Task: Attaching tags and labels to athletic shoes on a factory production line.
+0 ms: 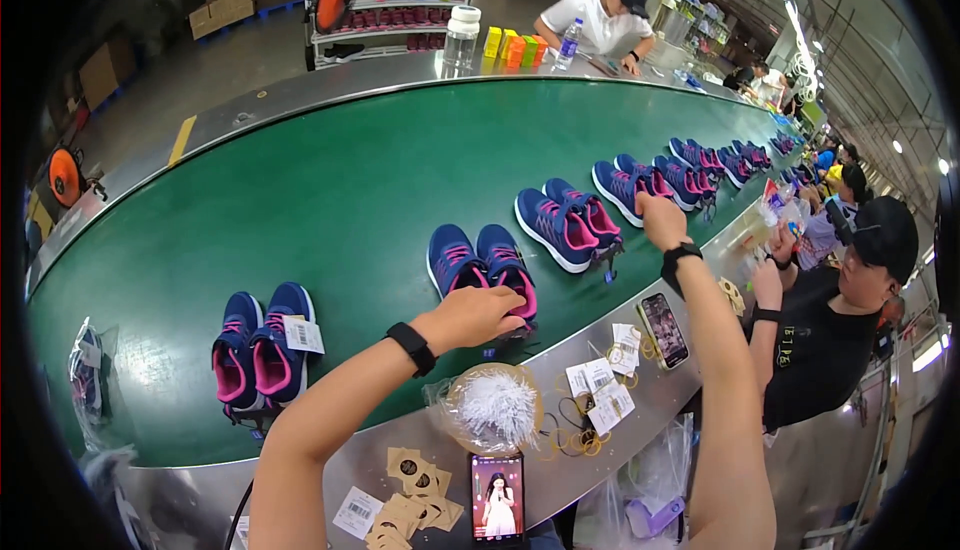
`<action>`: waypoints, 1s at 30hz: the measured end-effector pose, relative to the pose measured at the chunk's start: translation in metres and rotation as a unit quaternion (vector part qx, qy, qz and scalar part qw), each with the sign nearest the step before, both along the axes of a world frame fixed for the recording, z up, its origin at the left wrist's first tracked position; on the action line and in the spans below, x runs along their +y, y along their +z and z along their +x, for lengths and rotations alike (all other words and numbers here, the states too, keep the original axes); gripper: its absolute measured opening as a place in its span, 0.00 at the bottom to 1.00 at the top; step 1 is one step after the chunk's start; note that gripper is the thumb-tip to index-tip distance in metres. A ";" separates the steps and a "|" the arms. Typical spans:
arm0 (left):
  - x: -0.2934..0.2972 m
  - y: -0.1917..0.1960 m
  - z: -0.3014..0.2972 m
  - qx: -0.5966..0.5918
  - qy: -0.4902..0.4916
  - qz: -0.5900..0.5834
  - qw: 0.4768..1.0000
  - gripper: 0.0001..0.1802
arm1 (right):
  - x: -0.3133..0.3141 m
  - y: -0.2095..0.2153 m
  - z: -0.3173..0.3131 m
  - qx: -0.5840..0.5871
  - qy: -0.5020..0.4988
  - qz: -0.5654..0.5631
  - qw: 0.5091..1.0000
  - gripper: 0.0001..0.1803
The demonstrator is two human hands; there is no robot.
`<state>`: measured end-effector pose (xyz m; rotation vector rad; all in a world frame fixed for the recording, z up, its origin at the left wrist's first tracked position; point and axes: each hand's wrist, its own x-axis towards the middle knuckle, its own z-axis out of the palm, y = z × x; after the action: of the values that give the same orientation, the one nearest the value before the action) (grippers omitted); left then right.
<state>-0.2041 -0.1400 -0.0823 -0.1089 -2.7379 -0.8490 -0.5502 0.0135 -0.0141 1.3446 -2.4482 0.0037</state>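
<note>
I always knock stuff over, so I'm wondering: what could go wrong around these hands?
The left hand, at a pair of navy sneakers, is close to a pile of white strips, so drawing back might scatter some. The right forearm passes beside the smartphone farther right, which could get bumped. The yellow cords lie looped beside white barcode tags, so they might tangle.

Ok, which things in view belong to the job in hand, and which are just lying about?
Part of the job:
Shoe pair at the left hand
Shoe pair at the right hand
Loose white tags, probably: a similar tag is on another pair

Apparently just lying about:
Near phone
Farther phone
Water bottle
White-lidded jar
</note>
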 end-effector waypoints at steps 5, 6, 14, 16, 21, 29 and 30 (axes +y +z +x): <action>0.006 -0.019 -0.019 -0.046 0.029 -0.120 0.991 0.22 | -0.050 -0.040 0.011 -0.099 -0.010 0.103 0.990 0.18; 0.000 -0.024 -0.015 -0.049 0.029 -0.118 0.991 0.22 | -0.062 -0.047 0.028 -0.134 0.004 0.144 0.980 0.21; -0.048 -0.009 0.066 -0.045 0.076 -0.121 0.989 0.21 | -0.079 -0.059 0.064 -0.159 0.054 0.120 0.979 0.17; -0.073 -0.003 0.108 -0.069 0.116 -0.154 0.979 0.20 | -0.087 -0.067 0.111 -0.210 0.135 0.073 0.966 0.16; -0.099 0.027 0.146 -0.116 0.149 -0.157 0.969 0.13 | -0.111 -0.071 0.226 -0.313 0.183 0.129 0.923 0.15; -0.108 0.027 0.090 0.017 0.117 0.079 0.990 0.10 | -0.123 -0.041 0.202 -0.577 0.308 0.086 0.751 0.16; -0.110 0.019 0.069 0.037 0.115 0.054 0.991 0.10 | -0.122 -0.026 0.193 -0.541 0.262 0.101 0.793 0.16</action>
<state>-0.1347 -0.2503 -0.0631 0.1891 -2.5652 -0.9040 -0.3567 -0.1083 -0.0400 2.6175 -2.7675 0.9132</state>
